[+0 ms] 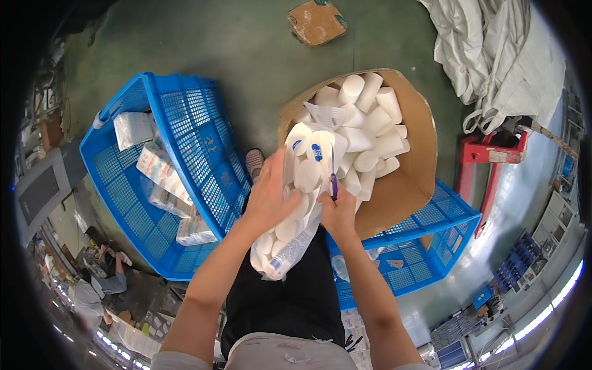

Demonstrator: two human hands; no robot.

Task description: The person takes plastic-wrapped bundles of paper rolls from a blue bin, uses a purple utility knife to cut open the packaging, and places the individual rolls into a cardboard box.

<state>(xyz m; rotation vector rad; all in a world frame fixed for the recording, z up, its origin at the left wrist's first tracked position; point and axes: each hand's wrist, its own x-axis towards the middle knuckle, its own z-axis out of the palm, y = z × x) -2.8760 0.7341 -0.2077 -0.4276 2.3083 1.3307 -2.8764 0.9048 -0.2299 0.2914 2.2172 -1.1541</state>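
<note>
A clear plastic pack of white rolls [306, 177] leans over the near left edge of a cardboard box [399, 206] and hangs toward my legs. My left hand [270, 192] grips the pack's left side, thumb across its front. In my right hand [340, 216] is a pair of purple-handled scissors [333, 185]. Their narrow blade points away from me along the pack's right side; whether it touches the plastic I cannot tell. Many loose white rolls [364, 132] fill the box beyond the pack.
A blue crate [196, 129] with several plastic-wrapped packs stands at left. Another blue crate [453, 216] is under the box. A red pallet jack [487, 154] and white sacks [487, 55] lie right; a flattened carton [316, 23] rests on the floor ahead. A person [92, 293] is far left.
</note>
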